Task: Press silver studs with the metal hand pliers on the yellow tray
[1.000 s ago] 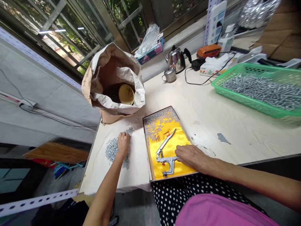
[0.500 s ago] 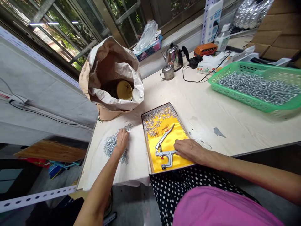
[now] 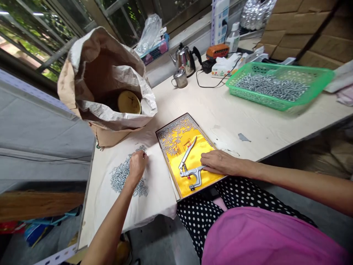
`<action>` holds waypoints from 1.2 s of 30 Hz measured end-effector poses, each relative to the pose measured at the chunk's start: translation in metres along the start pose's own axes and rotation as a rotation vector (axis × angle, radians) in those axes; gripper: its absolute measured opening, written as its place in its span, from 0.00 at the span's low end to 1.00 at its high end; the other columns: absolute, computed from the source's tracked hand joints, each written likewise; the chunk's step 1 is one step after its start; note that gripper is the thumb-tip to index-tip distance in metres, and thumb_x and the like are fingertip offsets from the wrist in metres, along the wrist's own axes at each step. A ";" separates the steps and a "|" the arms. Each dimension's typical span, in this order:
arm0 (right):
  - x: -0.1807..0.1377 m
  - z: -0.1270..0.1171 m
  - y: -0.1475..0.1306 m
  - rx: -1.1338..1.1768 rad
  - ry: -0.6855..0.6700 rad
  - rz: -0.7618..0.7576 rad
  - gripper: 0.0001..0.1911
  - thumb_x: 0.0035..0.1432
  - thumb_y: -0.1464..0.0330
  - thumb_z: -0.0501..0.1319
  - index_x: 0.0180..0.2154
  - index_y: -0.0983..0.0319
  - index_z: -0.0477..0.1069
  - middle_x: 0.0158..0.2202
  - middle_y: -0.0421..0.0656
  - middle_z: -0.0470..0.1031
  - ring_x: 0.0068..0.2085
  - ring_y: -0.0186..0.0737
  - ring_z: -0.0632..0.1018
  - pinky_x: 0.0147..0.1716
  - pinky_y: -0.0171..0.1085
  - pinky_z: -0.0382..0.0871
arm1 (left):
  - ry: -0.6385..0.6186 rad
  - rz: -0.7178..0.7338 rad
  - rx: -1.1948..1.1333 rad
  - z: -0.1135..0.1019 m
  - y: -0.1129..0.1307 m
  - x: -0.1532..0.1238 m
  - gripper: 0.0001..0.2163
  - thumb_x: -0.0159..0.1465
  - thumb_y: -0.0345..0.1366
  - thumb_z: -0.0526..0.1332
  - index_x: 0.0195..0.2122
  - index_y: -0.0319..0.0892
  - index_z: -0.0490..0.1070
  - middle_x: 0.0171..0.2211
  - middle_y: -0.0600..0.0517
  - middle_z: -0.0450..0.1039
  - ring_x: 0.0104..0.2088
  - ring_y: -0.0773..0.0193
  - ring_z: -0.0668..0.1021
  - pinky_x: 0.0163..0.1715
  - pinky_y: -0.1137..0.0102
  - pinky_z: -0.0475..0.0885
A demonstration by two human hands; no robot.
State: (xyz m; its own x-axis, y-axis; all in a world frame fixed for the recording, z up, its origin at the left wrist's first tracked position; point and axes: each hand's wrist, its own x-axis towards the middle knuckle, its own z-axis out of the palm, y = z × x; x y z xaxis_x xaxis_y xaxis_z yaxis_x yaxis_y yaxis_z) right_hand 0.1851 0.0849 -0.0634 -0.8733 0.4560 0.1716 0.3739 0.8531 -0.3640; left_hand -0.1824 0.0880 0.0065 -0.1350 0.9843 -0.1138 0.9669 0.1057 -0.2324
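Note:
My left hand [image 3: 137, 165] rests on a heap of small silver metal pieces [image 3: 119, 176] spread on a white cloth [image 3: 154, 191]. Its fingers are curled down and pinched at the heap's far edge; what they hold is too small to see. My right hand [image 3: 217, 162] lies flat, fingers stretched out, on the right side of a shallow tray [image 3: 168, 171] lined with yellow cloth. Its fingertips touch the handle of silver hand pliers [image 3: 189, 162] lying in the tray. More small silver pieces [image 3: 172, 134] fill the tray's far end.
A large open paper sack [image 3: 107, 84] with a yellow cup [image 3: 129, 102] inside stands at the back left. A green basket [image 3: 278, 84] of silver pieces sits at the right. A steel kettle [image 3: 186, 59], small steel cup [image 3: 180, 78], cables and a tissue box stand behind.
The view has swung left and down, shifting everything rightward in frame. My left hand's fingers have curled tighter at the heap's edge. My right hand stays by the pliers.

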 end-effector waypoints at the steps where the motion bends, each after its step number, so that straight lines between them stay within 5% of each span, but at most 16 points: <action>1: 0.000 0.000 0.000 0.003 0.010 -0.003 0.10 0.71 0.69 0.52 0.36 0.62 0.68 0.35 0.44 0.71 0.34 0.38 0.71 0.34 0.37 0.62 | -0.022 0.023 0.004 -0.004 0.005 -0.007 0.11 0.70 0.31 0.53 0.42 0.36 0.75 0.40 0.43 0.78 0.40 0.56 0.78 0.38 0.68 0.66; 7: -0.001 0.000 0.002 -0.002 0.047 0.003 0.11 0.71 0.66 0.52 0.36 0.62 0.68 0.36 0.44 0.71 0.33 0.38 0.70 0.33 0.38 0.60 | -0.205 0.166 0.147 -0.004 0.028 -0.050 0.15 0.69 0.26 0.49 0.38 0.34 0.77 0.40 0.38 0.77 0.45 0.51 0.78 0.35 0.67 0.67; 17: 0.001 0.001 0.001 -0.075 0.017 -0.016 0.10 0.70 0.67 0.54 0.36 0.63 0.68 0.36 0.45 0.71 0.33 0.38 0.70 0.33 0.37 0.60 | -0.062 0.169 -0.015 0.018 0.028 -0.059 0.13 0.68 0.24 0.50 0.40 0.36 0.75 0.43 0.40 0.75 0.47 0.53 0.76 0.43 0.67 0.68; 23: 0.002 -0.002 -0.002 -0.071 -0.019 -0.007 0.09 0.70 0.68 0.54 0.36 0.63 0.68 0.36 0.45 0.73 0.34 0.38 0.71 0.33 0.37 0.60 | 0.077 -0.015 -0.711 0.009 0.049 -0.085 0.09 0.65 0.32 0.59 0.41 0.38 0.78 0.38 0.45 0.80 0.36 0.59 0.80 0.41 0.67 0.73; 28: 0.003 -0.004 -0.002 -0.078 -0.046 0.011 0.07 0.69 0.71 0.55 0.37 0.63 0.69 0.36 0.44 0.74 0.33 0.37 0.70 0.31 0.38 0.57 | -0.242 -0.266 -1.369 -0.010 0.104 -0.121 0.14 0.55 0.43 0.71 0.34 0.37 0.77 0.24 0.52 0.76 0.21 0.66 0.75 0.23 0.73 0.72; 36: 0.001 0.006 0.000 -0.064 0.007 0.007 0.07 0.69 0.72 0.54 0.37 0.62 0.69 0.35 0.43 0.73 0.31 0.37 0.68 0.29 0.39 0.50 | -0.446 -0.420 -1.217 -0.029 0.142 -0.121 0.06 0.63 0.32 0.65 0.30 0.37 0.73 0.11 0.55 0.68 0.11 0.71 0.68 0.14 0.79 0.62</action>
State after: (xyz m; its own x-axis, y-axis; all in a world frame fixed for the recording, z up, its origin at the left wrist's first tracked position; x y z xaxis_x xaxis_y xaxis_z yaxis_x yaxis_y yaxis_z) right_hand 0.1823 0.0846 -0.0683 -0.8684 0.4636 0.1759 0.3992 0.8642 -0.3064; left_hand -0.0221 -0.0120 0.0154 -0.2976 0.7431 -0.5994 0.3826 0.6681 0.6382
